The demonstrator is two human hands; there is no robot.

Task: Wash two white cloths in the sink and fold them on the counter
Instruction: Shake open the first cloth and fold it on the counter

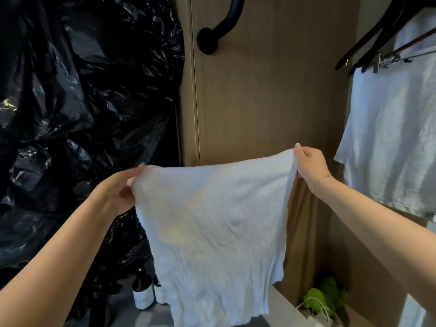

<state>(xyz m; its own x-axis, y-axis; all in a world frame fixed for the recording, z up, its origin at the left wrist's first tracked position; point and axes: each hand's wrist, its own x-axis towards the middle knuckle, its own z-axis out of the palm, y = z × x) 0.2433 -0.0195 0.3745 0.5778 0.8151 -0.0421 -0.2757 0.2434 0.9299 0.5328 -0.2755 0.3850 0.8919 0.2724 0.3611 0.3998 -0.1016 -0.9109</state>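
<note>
A white terry cloth (212,227) hangs spread out in the air in front of me, with faint yellowish marks on its left half. My left hand (120,190) pinches its upper left corner. My right hand (309,165) pinches its upper right corner, a little higher. The cloth's lower edge hangs down over the counter and hides what lies under it. No sink is in view, and I see no second loose cloth.
Black plastic sheeting (77,114) covers the left side. A wooden panel (259,90) with a black curved handle (212,38) stands ahead. White fabric (391,142) hangs from dark hangers (377,43) on the right. Two dark bottles (142,293) stand below left, and a green plant (325,296) sits below right.
</note>
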